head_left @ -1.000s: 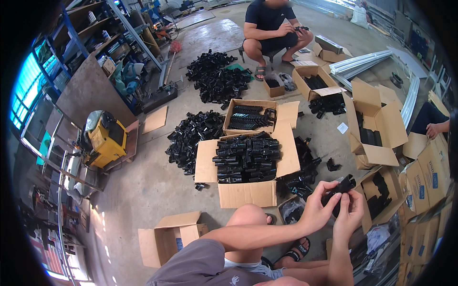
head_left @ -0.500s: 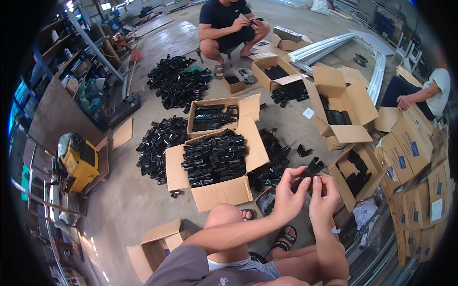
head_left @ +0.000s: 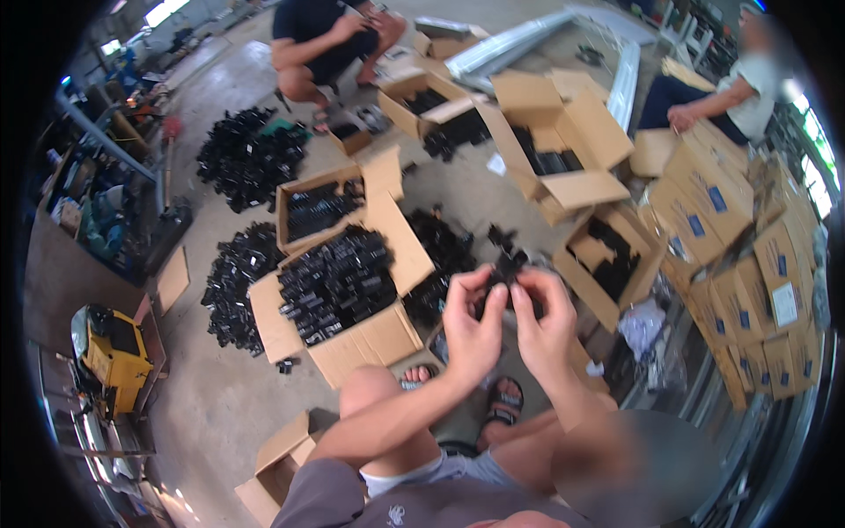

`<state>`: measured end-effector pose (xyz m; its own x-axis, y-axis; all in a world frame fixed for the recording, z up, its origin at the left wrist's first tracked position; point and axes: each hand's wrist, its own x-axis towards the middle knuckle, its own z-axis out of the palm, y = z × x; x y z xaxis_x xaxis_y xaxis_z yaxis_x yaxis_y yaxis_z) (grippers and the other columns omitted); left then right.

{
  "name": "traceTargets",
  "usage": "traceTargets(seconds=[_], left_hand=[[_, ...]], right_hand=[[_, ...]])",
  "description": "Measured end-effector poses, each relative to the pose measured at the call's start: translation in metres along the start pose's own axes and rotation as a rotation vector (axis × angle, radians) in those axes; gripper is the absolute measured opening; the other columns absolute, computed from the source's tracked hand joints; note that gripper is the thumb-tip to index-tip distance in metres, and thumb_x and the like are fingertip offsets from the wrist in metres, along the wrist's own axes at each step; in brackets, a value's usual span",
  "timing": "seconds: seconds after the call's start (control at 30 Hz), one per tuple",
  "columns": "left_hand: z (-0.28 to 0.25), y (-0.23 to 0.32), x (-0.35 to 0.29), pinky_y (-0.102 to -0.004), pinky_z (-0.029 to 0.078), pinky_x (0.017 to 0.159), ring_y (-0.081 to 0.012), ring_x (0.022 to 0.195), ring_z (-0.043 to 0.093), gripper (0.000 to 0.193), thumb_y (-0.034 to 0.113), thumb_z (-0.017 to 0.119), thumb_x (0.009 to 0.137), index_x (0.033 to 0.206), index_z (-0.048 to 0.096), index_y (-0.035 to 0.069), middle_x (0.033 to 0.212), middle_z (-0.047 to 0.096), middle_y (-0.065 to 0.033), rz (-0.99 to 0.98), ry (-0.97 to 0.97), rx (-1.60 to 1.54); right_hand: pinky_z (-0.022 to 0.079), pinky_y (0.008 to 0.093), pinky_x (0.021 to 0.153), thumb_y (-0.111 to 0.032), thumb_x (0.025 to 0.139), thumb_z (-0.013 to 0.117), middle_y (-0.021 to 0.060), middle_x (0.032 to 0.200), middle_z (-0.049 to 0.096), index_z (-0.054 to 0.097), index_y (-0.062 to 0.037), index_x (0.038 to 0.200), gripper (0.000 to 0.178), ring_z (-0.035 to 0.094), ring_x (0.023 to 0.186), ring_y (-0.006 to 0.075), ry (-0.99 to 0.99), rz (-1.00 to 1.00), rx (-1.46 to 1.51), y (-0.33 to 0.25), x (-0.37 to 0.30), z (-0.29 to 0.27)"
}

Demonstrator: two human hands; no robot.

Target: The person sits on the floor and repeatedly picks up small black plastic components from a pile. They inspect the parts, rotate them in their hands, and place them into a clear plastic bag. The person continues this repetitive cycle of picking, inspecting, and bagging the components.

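My left hand point(head_left: 473, 321) and my right hand point(head_left: 544, 324) are raised side by side in front of my knees. Between them they pinch a small black part point(head_left: 507, 267), with thumbs and fingertips closed on it. It looks like a plastic or metal fitting, but its exact kind is blurred and partly covered by my fingers. Just left of my hands, an open carton point(head_left: 368, 343) is heaped with similar black parts point(head_left: 339, 282). To their right stands another open carton point(head_left: 656, 255), with some black pieces point(head_left: 607, 268) inside.
Piles of black parts point(head_left: 246, 158) lie on the floor at left. Behind are more open cartons point(head_left: 581, 132) and long metal profiles point(head_left: 519, 44). Stacked closed cartons point(head_left: 704, 189) stand at right. Two people point(head_left: 330, 44) sit or crouch farther off. A yellow machine point(head_left: 114, 352) is at far left.
The view has swung, so the surroundings shift left and up. Both hands now sit nearer the middle, still holding the black part, which appears turned.
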<state>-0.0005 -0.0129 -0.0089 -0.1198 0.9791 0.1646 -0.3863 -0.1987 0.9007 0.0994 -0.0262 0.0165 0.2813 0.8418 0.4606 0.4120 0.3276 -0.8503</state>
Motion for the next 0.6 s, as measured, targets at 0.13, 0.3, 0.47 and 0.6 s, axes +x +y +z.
traceTargets(seconds=[0.13, 0.3, 0.47, 0.6], left_hand=[[0.0, 0.002, -0.002, -0.0269, 0.048, 0.091, -0.0124, 0.105, 0.06, 0.026, 0.0, 0.062, 0.095, 0.118, 0.053, -0.002, 0.113, 0.061, -0.0088, -0.061, -0.016, -0.057], [-0.002, 0.003, -0.001, -0.0272, 0.047, 0.091, -0.0126, 0.106, 0.06, 0.026, 0.003, 0.063, 0.095, 0.118, 0.052, -0.001, 0.116, 0.062, -0.0093, -0.077, -0.035, -0.032], [-0.003, 0.006, 0.0, -0.0276, 0.048, 0.092, -0.0128, 0.107, 0.06, 0.027, 0.003, 0.063, 0.096, 0.12, 0.052, -0.001, 0.115, 0.063, -0.0095, -0.097, -0.045, -0.008], [-0.007, 0.007, 0.004, -0.0275, 0.049, 0.092, -0.0127, 0.106, 0.06, 0.028, 0.004, 0.063, 0.096, 0.12, 0.051, -0.001, 0.114, 0.063, -0.01, -0.131, -0.033, -0.033]], right_hand=[[0.051, 0.0366, 0.078, -0.01, 0.093, 0.064, 0.0154, 0.098, 0.066, 0.062, 0.0027, 0.1, 0.014, 0.066, 0.089, 0.0294, -0.03, 0.058, -0.089, -0.001, 0.002, 0.0], [0.052, 0.0353, 0.079, -0.012, 0.096, 0.061, 0.0145, 0.098, 0.066, 0.061, 0.0037, 0.1, 0.016, 0.066, 0.09, 0.0265, -0.005, -0.007, 0.029, -0.003, 0.0, 0.001], [0.053, 0.0341, 0.08, -0.009, 0.093, 0.064, 0.0138, 0.101, 0.067, 0.062, 0.0024, 0.104, 0.016, 0.067, 0.09, 0.0243, -0.011, 0.159, -0.034, -0.002, 0.003, -0.002], [0.053, 0.0331, 0.079, -0.009, 0.091, 0.067, 0.0126, 0.099, 0.068, 0.062, 0.0013, 0.108, 0.02, 0.067, 0.091, 0.0233, 0.035, 0.139, 0.189, 0.006, 0.002, -0.001]])
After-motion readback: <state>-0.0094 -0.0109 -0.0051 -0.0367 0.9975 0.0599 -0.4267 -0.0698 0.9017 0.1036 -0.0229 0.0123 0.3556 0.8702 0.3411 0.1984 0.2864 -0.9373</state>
